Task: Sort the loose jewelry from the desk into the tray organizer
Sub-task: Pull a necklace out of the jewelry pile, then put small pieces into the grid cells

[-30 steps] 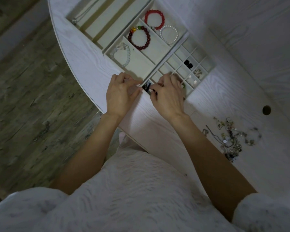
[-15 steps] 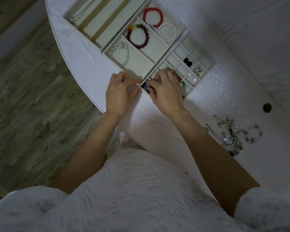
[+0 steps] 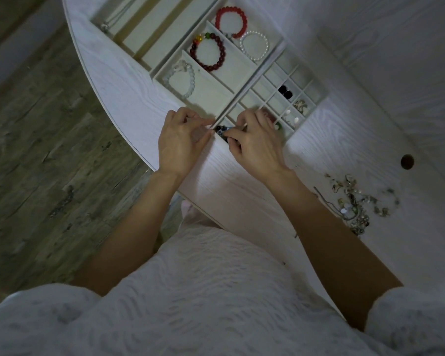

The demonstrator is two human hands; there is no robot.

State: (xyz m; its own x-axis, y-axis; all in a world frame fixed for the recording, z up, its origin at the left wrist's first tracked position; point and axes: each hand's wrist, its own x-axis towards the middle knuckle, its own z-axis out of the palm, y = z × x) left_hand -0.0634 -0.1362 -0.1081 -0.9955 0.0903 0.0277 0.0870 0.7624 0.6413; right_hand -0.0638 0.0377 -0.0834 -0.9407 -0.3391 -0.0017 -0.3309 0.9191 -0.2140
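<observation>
- Head view, left hand (image 3: 181,143): fingers curled at the near corner of the tray organizer (image 3: 316,104); whether it holds anything, can't tell.
- Right hand (image 3: 258,143): pinches a small dark piece (image 3: 222,130) over the nearest small cell. Risk: tight cell, piece lands on the divider or falls to the tabletop edge.
- Loose jewelry pile (image 3: 355,204), right side of the tabletop: tangled, so one pull could drag several.
</observation>
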